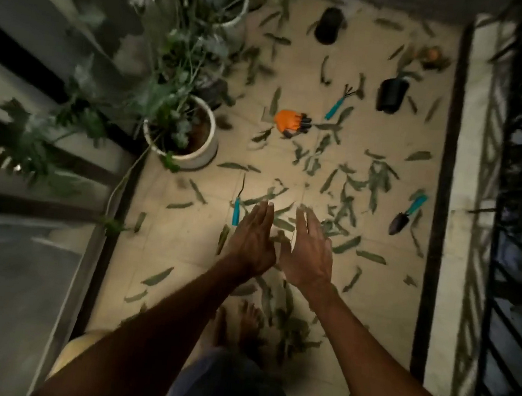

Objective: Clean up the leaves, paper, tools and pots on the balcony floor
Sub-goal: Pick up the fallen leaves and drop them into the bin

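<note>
Many long green leaves [377, 178] lie scattered over the tiled balcony floor [181, 254]. My left hand [253, 239] and my right hand [307, 252] hover side by side above the floor, fingers stretched, holding nothing. A teal-handled weeder [237, 206] lies just left of my left hand. A teal-handled trowel [407, 216] lies to the right, and a small rake [339, 102] farther off. An orange glove [289, 122] rests mid-floor. Two black pots lie tipped over, one far [329, 26], one at right [391, 94]. An orange pot [432, 54] sits beyond.
Potted plants in white pots [207, 146] crowd the left side by a sliding door frame [114, 213]. A dark metal railing [520, 195] and ledge bound the right side. My bare feet [238, 325] stand among leaves.
</note>
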